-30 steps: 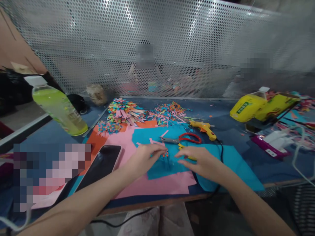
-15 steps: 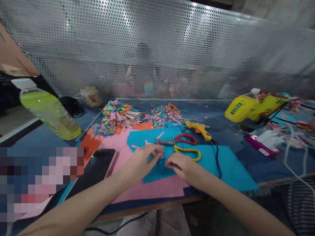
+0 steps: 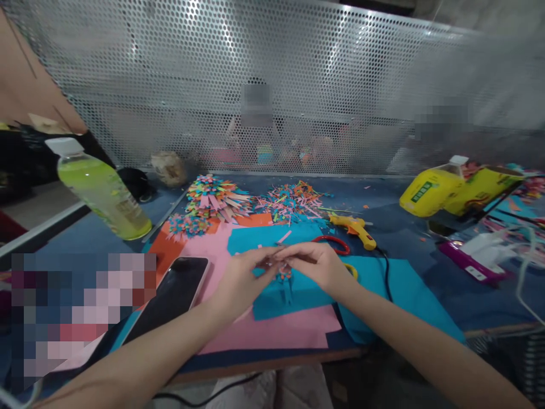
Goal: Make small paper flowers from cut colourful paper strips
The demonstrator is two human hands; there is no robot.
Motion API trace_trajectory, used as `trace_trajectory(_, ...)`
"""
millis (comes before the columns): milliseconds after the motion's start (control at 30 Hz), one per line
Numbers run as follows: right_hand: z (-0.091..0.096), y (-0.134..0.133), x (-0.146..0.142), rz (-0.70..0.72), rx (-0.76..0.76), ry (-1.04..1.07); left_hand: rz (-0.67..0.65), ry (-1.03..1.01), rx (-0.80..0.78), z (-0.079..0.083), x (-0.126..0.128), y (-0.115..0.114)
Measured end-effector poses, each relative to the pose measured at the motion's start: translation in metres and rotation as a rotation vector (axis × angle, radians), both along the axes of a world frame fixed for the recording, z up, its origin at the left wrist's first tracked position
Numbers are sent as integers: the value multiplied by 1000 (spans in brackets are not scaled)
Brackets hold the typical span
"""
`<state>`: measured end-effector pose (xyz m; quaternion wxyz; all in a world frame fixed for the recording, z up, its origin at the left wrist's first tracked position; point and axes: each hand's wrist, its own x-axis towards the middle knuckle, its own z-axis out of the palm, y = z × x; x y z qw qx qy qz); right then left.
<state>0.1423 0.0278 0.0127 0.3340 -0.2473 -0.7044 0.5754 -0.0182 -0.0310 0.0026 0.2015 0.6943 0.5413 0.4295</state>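
Note:
Over the blue sheet (image 3: 272,304), both hands meet at a small bunch of coloured strips (image 3: 284,275). Orange and blue bits of it show below the fingers. My left hand (image 3: 242,278) is closed, its thumb and fingers pinching the bunch. From the other side my right hand (image 3: 322,267) presses its fingertips against the top of the same bunch, and the fingers of the two hands touch. Just behind the right hand lie scissors, with one red handle (image 3: 340,244) and one yellow handle (image 3: 352,271) in sight; most of the blades are hidden.
A yellow glue gun (image 3: 357,230) lies beyond the scissors. Strip clusters (image 3: 217,199) and loose cut strips (image 3: 293,199) lie farther back. A phone (image 3: 172,295) and a green drink bottle (image 3: 104,196) are left; a yellow bottle (image 3: 430,190) and purple tissue pack (image 3: 472,264) right.
My right hand has moved up and left to meet the left hand at the bunch, and now covers part of the scissors. The whole view has shifted slightly.

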Motion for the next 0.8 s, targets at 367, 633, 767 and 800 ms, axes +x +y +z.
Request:
trace_trajectory(367,-8,13,0,341,-457,288,54,5,125,7,-10,2)
trace_trajectory(633,-6,30,12,-145,98,141,-4,-884,-279,11,-7,14)
trace_trajectory(767,2,21,17,-508,819,58,-116,-1194,-440,8,-8,20)
trace_trajectory(800,3,15,15,-470,985,51,-147,-1235,-482,7,-8,20)
